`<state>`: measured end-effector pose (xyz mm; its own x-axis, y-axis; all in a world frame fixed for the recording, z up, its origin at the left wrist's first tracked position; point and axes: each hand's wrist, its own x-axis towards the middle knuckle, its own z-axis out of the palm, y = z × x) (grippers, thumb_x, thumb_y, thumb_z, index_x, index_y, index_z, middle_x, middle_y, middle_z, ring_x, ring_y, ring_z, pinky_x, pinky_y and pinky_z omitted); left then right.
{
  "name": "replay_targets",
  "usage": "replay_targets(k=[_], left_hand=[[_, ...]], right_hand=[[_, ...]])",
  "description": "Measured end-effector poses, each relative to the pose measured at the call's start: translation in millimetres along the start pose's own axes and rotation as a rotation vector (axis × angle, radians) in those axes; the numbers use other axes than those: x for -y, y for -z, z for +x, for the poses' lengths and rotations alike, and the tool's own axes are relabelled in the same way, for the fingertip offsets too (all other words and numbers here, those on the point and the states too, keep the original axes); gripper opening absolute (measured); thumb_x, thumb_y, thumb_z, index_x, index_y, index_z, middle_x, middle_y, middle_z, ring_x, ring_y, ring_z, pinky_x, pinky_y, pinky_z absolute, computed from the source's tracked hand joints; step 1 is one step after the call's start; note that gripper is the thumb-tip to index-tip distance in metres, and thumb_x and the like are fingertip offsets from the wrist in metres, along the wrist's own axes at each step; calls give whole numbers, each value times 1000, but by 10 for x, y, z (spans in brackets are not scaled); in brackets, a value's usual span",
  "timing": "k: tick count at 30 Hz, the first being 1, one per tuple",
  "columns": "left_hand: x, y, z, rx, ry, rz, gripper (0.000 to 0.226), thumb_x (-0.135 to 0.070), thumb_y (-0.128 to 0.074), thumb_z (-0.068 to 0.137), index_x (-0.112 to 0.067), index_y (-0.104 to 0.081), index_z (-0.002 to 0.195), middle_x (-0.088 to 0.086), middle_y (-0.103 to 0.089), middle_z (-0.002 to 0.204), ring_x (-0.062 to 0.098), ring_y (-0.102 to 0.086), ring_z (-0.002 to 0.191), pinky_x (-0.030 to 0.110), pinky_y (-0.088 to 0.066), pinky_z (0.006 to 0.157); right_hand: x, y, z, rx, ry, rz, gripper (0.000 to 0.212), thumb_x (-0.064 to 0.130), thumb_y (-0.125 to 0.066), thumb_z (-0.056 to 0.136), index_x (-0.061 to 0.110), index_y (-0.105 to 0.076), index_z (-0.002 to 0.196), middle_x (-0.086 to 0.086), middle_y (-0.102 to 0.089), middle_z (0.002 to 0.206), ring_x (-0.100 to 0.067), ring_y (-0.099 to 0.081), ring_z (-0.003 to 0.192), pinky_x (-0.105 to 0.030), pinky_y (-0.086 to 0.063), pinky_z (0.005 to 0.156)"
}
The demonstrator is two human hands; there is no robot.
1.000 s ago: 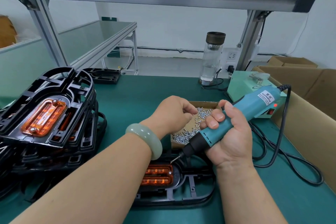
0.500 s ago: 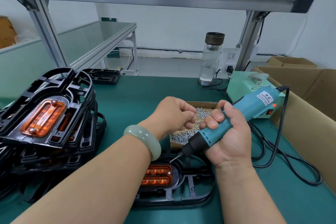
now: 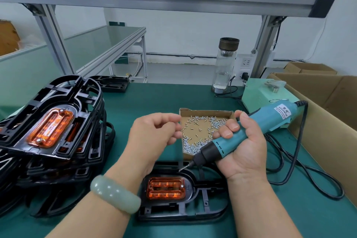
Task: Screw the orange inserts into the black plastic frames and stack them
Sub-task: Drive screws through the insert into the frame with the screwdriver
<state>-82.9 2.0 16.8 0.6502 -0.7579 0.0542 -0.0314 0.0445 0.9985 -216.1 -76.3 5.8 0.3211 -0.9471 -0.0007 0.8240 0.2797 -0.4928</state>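
A black plastic frame (image 3: 202,206) lies flat on the green mat in front of me, with an orange insert (image 3: 166,190) seated in it and one screw head at the insert's right end. My right hand (image 3: 243,149) grips a teal electric screwdriver (image 3: 241,137), its bit hanging just above the frame's far edge. My left hand (image 3: 152,135), fingers curled together, hovers left of a cardboard tray of screws (image 3: 204,133); whether it holds a screw I cannot tell. A leaning stack of finished frames (image 3: 54,121) with orange inserts stands at the left.
A glass bottle (image 3: 226,63) stands at the back by a wall socket. A pale green box (image 3: 264,94) sits behind the screwdriver, whose black cable (image 3: 301,170) loops on the mat at right. Large cardboard boxes (image 3: 328,121) line the right edge. Another black frame (image 3: 114,83) lies far back.
My left hand has drawn back to the left, off the screw tray, with its fingers still curled. The screwdriver has stayed in nearly the same place.
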Motion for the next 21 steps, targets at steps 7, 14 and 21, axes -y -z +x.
replay_targets(k=[7,14,21], left_hand=[[178,346,-318,-104,-173,61,42,-3,-62,82,-43,-74,79,-1,-69,67,3,-57,58,12,-49,57],[235,360,-460,15,-109,-251,30,-12,-71,68,-32,-73,90,5,-70,73,15,-69,69,16,-52,59],[243,367,-470,66,11,-321,23,-2,-82,60,-20,-76,73,6,-67,65,14,-65,61,17,-51,53]], right_hand=[[-110,-57,-54,-48,39,73,8,24,-61,79,23,-53,78,11,-45,56,-6,-43,43,-20,-40,53],[-132,-46,-58,-122,22,144,11,25,-58,88,21,-55,78,10,-45,57,-6,-44,44,-21,-42,54],[-84,-23,-14,-191,3,204,15,26,-55,92,22,-51,78,11,-44,58,-5,-44,45,-21,-41,54]])
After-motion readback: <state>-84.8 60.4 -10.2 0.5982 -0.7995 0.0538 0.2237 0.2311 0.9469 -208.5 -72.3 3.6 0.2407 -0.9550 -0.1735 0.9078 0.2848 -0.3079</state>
